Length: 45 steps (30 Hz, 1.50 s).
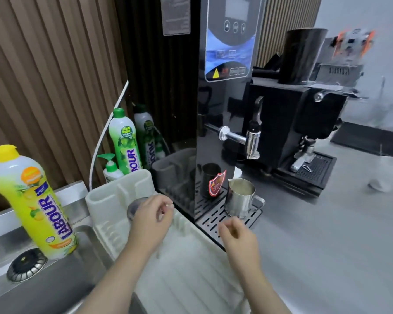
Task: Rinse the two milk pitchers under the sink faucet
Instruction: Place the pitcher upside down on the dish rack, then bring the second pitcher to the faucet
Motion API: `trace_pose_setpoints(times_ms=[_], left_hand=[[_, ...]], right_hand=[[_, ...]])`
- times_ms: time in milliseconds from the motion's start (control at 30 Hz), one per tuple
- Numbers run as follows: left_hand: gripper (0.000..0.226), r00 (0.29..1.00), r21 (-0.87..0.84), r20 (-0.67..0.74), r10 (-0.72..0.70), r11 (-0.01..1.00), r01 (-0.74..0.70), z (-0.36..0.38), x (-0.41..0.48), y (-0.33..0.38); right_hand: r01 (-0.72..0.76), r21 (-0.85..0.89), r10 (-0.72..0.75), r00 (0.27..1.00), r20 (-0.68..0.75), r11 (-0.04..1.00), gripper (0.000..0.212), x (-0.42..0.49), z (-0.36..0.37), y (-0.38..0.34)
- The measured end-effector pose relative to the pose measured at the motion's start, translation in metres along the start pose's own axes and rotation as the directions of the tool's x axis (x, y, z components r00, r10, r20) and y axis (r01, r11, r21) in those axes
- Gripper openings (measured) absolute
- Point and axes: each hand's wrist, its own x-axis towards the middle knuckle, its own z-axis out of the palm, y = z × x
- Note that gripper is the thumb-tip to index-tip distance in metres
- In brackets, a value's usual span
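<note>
A steel milk pitcher [239,198] with milk residue inside stands on the black drip tray [210,219] of the water boiler, handle to the right. My right hand [237,236] hovers just in front of it, fingers loosely curled and apart, holding nothing. A second round steel pitcher [134,207] sits in the white dish rack [114,198], mostly hidden behind my left hand [151,219]. That hand is above the rack with its fingers slightly bent and nothing visibly held. The sink basin [55,284] lies at the lower left; no faucet is in view.
A yellow dish-soap bottle [32,200] stands on the sink rim beside a drain strainer [26,265]. Green soap bottles [124,141] stand behind the rack. The tall black boiler [225,87] with its tap [252,141] rises ahead, a coffee grinder [304,109] to its right.
</note>
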Motion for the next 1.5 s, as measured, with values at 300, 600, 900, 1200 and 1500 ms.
trace_pose_setpoints(times_ms=[300, 600, 900, 1200, 1500], left_hand=[[0.037, 0.805, -0.310, 0.461, -0.373, 0.782, 0.540, 0.129, 0.025, 0.050], [0.032, 0.803, -0.438, 0.540, -0.254, 0.729, 0.525, 0.126, 0.018, 0.061], [0.051, 0.910, -0.488, 0.328, -0.255, 0.779, 0.394, -0.009, -0.080, 0.035], [0.040, 0.791, -0.409, -0.141, -0.595, 0.763, 0.501, -0.165, -0.248, -0.039], [0.048, 0.689, -0.474, -0.239, -0.684, 0.702, 0.532, -0.253, -0.289, -0.076]], right_hand=[[-0.080, 0.106, 0.088, 0.993, -0.081, 0.991, 0.031, 0.073, -0.075, 0.035], [-0.130, 0.308, 0.098, 0.988, 0.116, 0.942, 0.022, 0.071, -0.085, 0.034], [-0.056, 0.349, -0.074, 0.934, 0.350, 0.935, 0.022, -0.036, -0.041, -0.008], [-0.187, 0.259, -0.106, 0.582, 0.806, 0.948, 0.052, -0.178, 0.114, -0.022], [-0.159, 0.169, -0.086, 0.430, 0.899, 0.973, 0.043, -0.235, 0.218, -0.061]])
